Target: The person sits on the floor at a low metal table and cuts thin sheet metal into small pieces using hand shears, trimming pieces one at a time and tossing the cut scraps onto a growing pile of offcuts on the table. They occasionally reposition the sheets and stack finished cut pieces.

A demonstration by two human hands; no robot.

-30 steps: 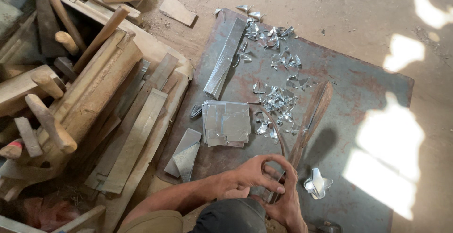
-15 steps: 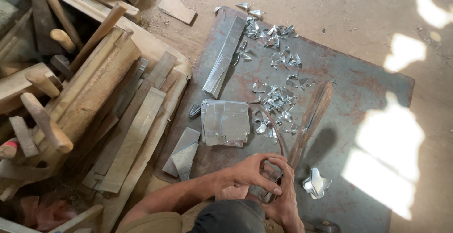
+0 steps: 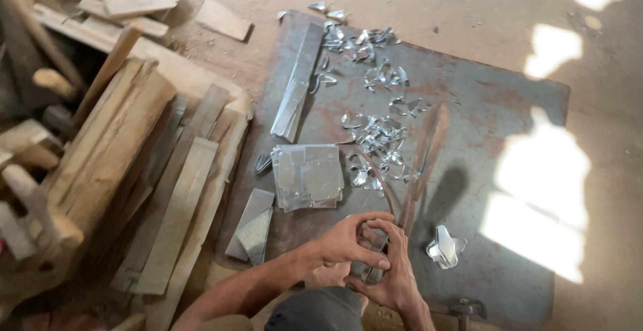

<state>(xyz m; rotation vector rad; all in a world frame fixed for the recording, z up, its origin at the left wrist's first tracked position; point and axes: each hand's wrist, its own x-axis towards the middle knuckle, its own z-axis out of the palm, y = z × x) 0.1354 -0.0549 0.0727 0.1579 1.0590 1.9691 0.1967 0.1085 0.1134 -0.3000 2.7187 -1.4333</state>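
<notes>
Low in the frame both hands meet over a small piece of sheet metal (image 3: 372, 271). My left hand (image 3: 348, 242) curls over it from above, fingers closed on it. My right hand (image 3: 392, 271) holds it from below and also rests at the handles of large rusty tin snips (image 3: 418, 163), whose long blades reach up over the dark metal plate (image 3: 509, 103). A cut star-shaped metal piece (image 3: 445, 246) lies just right of my hands. A stack of square metal sheets (image 3: 308, 175) sits just above my left hand.
Shiny metal offcuts (image 3: 375, 133) are scattered over the plate's upper middle. A long metal strip (image 3: 296, 83) lies at its left edge, smaller pieces (image 3: 251, 227) below. Wooden planks and blocks (image 3: 120, 143) pile up on the left. A hammer head (image 3: 467, 307) shows at the bottom.
My hands stay together on the small piece, fingers shifting slightly. The view has moved a little; nothing else changed.
</notes>
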